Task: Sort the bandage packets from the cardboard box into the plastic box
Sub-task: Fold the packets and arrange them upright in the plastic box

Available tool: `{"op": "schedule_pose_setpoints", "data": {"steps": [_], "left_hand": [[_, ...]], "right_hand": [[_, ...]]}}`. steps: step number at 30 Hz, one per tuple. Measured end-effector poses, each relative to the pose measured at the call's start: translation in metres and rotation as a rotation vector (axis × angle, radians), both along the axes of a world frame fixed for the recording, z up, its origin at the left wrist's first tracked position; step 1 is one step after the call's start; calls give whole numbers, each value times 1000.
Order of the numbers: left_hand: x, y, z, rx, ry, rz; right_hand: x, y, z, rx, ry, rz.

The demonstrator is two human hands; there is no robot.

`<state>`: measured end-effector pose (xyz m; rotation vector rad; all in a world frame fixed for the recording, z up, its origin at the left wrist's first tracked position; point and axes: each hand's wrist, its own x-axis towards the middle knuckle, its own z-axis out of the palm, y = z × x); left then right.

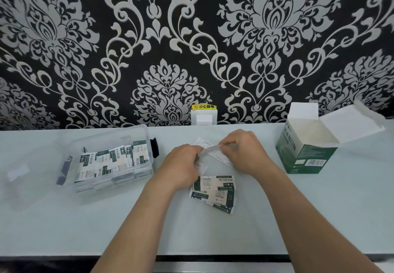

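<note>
Head view, seated at a pale bench. Both hands meet at centre. The left hand and right hand each pinch one end of a narrow pale strip with curled fingers, holding it just above the bench. Whether this strip is a packet seen edge-on cannot be told.

Under the hands lies a white printed sheet, largely hidden by the fingers. Just nearer the viewer, a small overlapping pile of loose bandage packets, green and white, rests flat on the bench. The left wrist covers its upper left corner.

The plastic box, clear and open, stands to the left, well apart from the hands. It holds many more packets lying in overlapping rows. A black latch projects from its right end, and a clear lid lies on the bench at its left.

The cardboard box, green with white flaps raised, stands open to the right, near the right forearm but not touching it.

Behind, a white wall socket with a yellow warning label sits at the bench's far edge, against black-and-silver damask wallpaper.
</note>
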<state>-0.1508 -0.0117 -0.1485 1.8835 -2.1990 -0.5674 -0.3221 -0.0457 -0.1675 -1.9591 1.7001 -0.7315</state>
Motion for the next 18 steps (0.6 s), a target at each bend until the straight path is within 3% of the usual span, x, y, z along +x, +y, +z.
{"op": "schedule_pose_setpoints", "data": {"steps": [4, 8, 12, 18], "left_hand": [[5, -3, -4, 24, -50, 24], [2, -2, -6, 37, -24, 64], [0, -3, -4, 35, -11, 85], [3, -1, -1, 19, -94, -66]], "right_hand": [[-17, 2, 18, 146, -121, -11], [-18, 7, 17, 326, 39, -21], [-2, 6, 10, 278, 262, -75], [11, 2, 10, 293, 128, -72]]}}
